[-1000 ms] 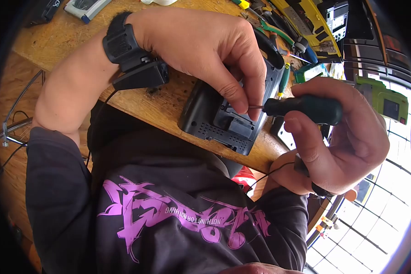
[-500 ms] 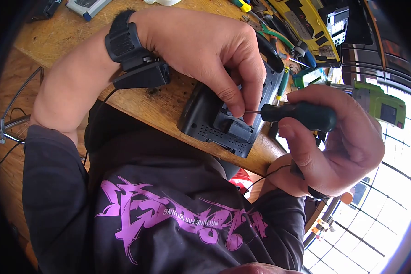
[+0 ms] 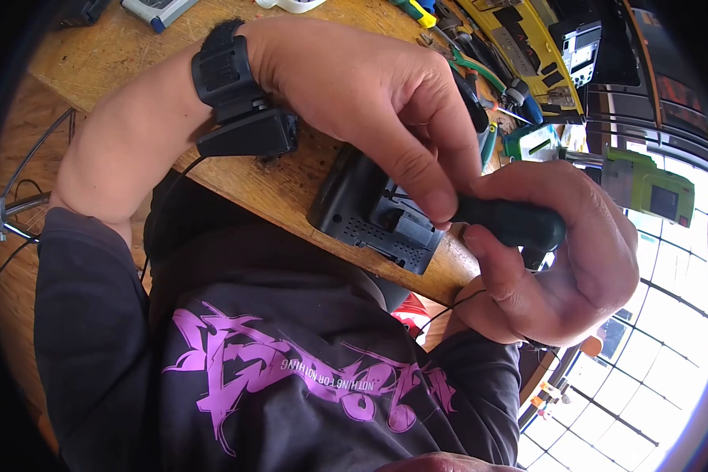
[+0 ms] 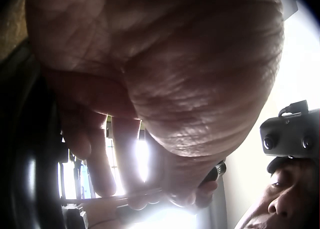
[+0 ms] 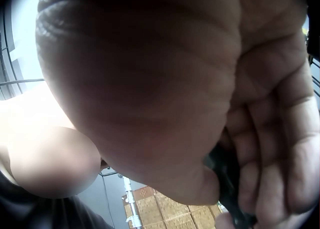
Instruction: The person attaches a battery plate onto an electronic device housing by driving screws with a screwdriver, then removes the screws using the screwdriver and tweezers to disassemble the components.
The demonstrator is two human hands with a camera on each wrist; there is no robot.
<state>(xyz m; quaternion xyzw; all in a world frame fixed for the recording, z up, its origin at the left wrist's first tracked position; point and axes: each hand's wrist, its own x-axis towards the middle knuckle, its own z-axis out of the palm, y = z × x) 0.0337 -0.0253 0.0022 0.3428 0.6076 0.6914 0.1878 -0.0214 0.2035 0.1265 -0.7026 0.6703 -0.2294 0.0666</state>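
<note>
In the head view, my left hand reaches over a black device with a perforated back. Its thumb and fingertips pinch at the front end of a dark green screwdriver, where the shaft is hidden. My right hand grips the handle between thumb and curled fingers, with the tool lying roughly level across the picture. In the left wrist view the palm fills most of the picture, with a thin shaft by the fingertips. The right wrist view shows the handle between thumb and fingers.
Pliers and screwdrivers lie behind the device, beside a yellow level-like tool. A green tool stands at the right. The device sits by the front edge of the wooden table. A barred window is at the right.
The screwdriver and my right hand have moved left towards my left fingertips, which have shifted slightly right. The shaft, visible before, is now covered in the head view.
</note>
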